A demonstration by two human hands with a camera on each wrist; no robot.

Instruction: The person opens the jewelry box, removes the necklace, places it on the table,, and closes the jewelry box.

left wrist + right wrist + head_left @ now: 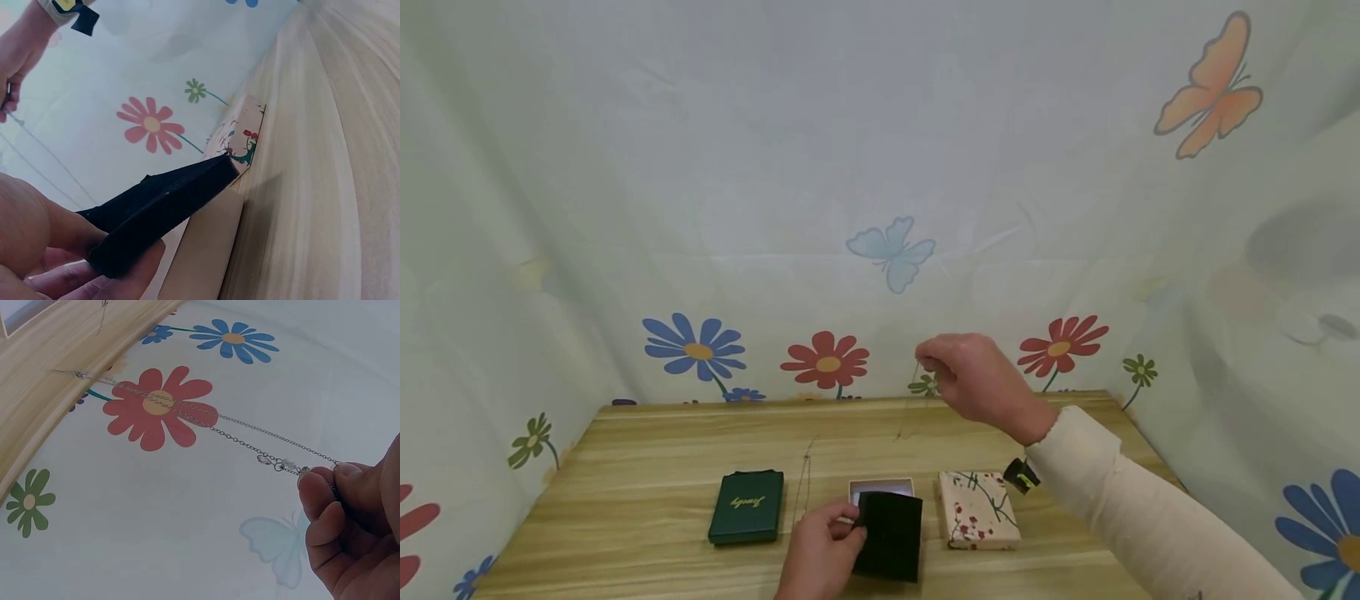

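Note:
My left hand pinches a black velvety jewelry-box insert pad by its left edge. The pad is tilted over an open box, covering most of it; in the left wrist view, thumb and fingers lie on either side of the pad. Raised above the table's far side, my right hand pinches a thin silver chain necklace between thumb and forefinger. The necklace hangs down in a long loop, with its clasp close to the fingertips.
A dark green jewelry box lies on the wooden table to the left. Another thin chain lies between it and the open box. On the right is a pink floral box lid. A patterned curtain rises behind the table.

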